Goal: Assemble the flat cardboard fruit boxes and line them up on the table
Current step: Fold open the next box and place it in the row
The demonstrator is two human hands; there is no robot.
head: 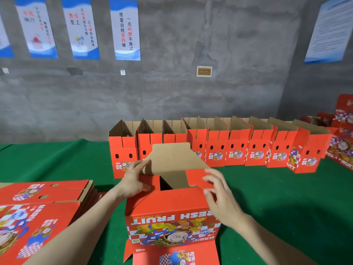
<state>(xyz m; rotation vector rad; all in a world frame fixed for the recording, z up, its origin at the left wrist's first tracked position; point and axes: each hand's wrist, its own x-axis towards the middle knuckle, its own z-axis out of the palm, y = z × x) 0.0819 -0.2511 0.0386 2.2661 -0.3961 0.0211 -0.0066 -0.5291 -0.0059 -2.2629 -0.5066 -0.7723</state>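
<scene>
Left hand and right hand on red box flaps, row of boxes behind.

A half-folded red printed cardboard fruit box stands with its top flaps open and its print upside down. Behind it runs a row of upright assembled red boxes. Left of it lies a stack of flat red boxes.

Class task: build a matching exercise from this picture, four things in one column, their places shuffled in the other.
1 flat box stack
2 row of built boxes
3 half-folded box
4 posters

A on the grey wall
B nearest, front centre
C far side of the green table
D near left, lying flat

Pairs: 1-D, 2-C, 3-B, 4-A
</scene>
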